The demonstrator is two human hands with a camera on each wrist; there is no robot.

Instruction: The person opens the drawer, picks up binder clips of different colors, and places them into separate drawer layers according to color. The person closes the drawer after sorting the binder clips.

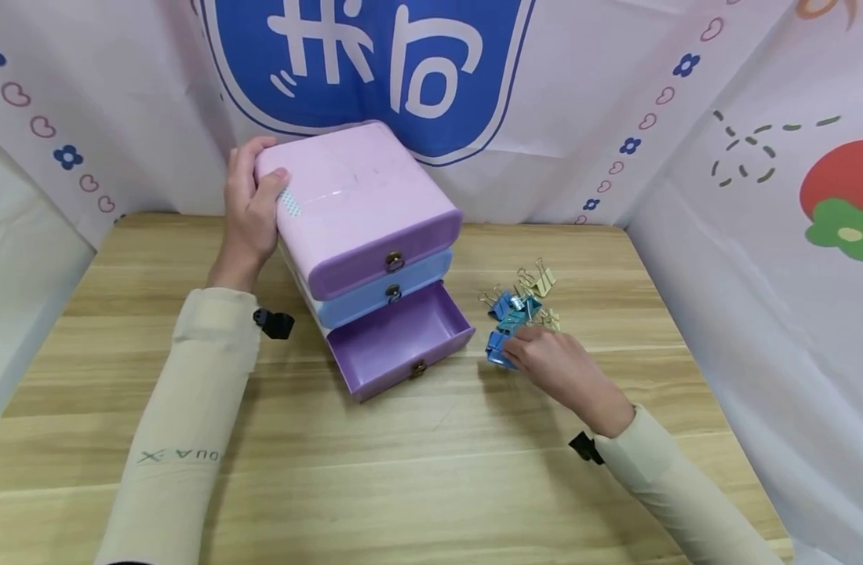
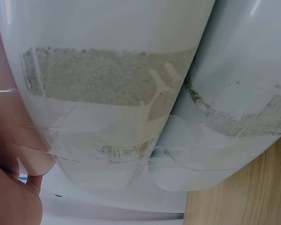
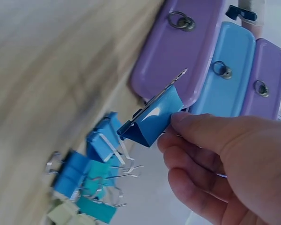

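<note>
Early stage, as I judge it: the bottom drawer (image 1: 403, 333), left of my right grip (image 1: 562, 373), stands pulled out, no clips visible inside. That grip pinches one blue clip (image 3: 152, 117); the other clips (image 3: 96, 176) lie heaped just beyond it, seemingly left to handle. My left grip (image 1: 251, 204) clasps the drawer box (image 1: 361, 196).

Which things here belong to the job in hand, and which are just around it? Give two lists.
Likely the job:
blue metal binder clip, in the right hand
pile of blue, teal and yellowish metal binder clips
pink plastic cabinet with open purple bottom drawer, gripped by the left hand

Likely surroundings:
white printed cloth backdrop
black wrist cameras
</note>
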